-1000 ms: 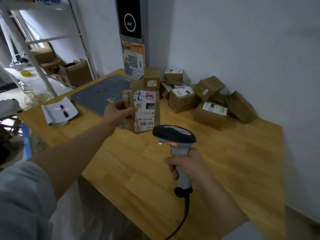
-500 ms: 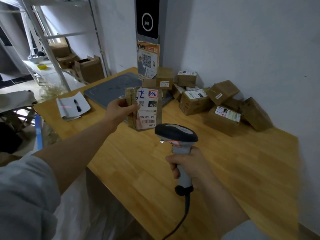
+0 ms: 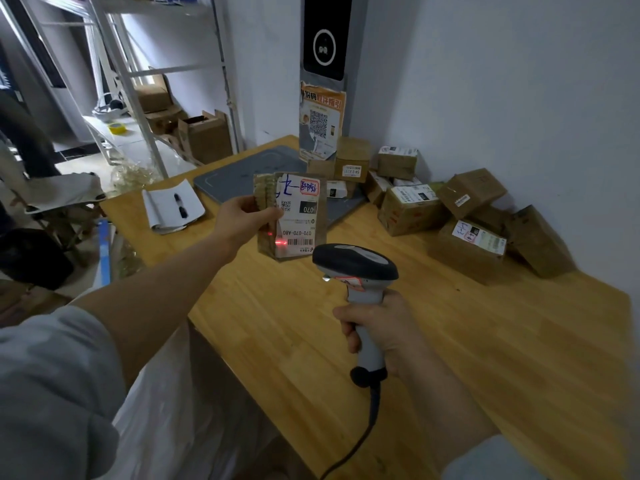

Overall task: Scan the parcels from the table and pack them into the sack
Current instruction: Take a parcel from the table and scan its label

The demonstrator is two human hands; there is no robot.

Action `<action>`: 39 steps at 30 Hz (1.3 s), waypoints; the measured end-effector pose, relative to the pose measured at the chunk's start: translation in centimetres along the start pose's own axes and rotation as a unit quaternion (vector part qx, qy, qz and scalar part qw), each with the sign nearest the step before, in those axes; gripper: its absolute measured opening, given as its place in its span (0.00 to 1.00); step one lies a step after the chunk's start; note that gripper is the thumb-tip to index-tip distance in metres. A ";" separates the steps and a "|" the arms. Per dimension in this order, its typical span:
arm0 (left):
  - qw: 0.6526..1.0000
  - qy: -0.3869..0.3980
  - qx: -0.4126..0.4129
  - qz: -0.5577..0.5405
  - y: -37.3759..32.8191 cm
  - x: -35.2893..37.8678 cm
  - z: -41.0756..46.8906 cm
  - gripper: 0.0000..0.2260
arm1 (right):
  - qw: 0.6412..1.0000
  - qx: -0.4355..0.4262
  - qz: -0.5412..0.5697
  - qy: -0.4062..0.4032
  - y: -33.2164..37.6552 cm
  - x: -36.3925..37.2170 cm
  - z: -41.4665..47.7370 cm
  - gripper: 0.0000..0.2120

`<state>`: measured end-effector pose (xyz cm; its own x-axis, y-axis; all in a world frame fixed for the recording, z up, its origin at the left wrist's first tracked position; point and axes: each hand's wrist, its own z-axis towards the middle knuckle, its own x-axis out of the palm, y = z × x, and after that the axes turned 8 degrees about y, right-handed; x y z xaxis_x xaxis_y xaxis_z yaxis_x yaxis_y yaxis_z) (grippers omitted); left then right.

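Left hand [image 3: 247,220] grips a parcel [image 3: 294,216] upright; just right of it, right hand [image 3: 382,327] clasps the scanner [image 3: 356,271], red beam on the barcode

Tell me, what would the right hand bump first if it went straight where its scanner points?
Probably the parcel the left hand holds up, since the scanner's red light lands on its label.

Parcel [image 3: 294,216] left of scanner [image 3: 356,271]

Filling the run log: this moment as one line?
step: scanning | left hand: holds brown labelled cardboard parcel upright | right hand: grips grey-and-black handheld scanner | red scan light: on parcel's barcode
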<state>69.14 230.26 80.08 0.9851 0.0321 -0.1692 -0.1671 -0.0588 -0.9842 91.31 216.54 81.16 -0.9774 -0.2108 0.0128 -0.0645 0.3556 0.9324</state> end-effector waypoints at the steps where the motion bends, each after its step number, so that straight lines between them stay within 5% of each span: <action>1: 1.000 -0.003 -0.003 0.002 0.1 -0.2 -0.1 0.14 | 1.000 0.000 -0.001 0.001 0.0 0.2 0.1 0.12; 11: 0.999 -0.049 -0.007 0.001 0.7 -2.8 -1.5 0.10 | 0.999 -0.015 0.018 0.039 -0.1 2.3 0.7 0.08; 19: 0.983 -0.175 -0.051 0.025 2.6 -11.0 -6.0 0.14 | 0.992 0.025 0.021 0.123 -0.5 7.2 2.4 0.09; 28: 0.915 -0.326 -0.210 0.115 9.1 -21.8 -16.3 0.11 | 0.972 0.059 -0.042 0.224 -2.2 15.1 4.5 0.08; 33: 0.861 -0.290 -0.364 0.206 14.5 -24.2 -20.7 0.15 | 0.962 0.088 -0.076 0.245 -3.7 18.1 5.5 0.07; 39: 0.810 -0.290 -0.448 0.241 19.1 -24.3 -22.9 0.19 | 0.957 0.113 -0.096 0.249 -5.2 19.7 6.8 0.06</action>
<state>42.94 205.54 66.63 0.5847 0.2380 -0.7755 -0.1737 -0.8971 -0.4062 71.04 216.76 74.12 -0.7294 -0.6802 0.0734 -0.3295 0.4433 0.8336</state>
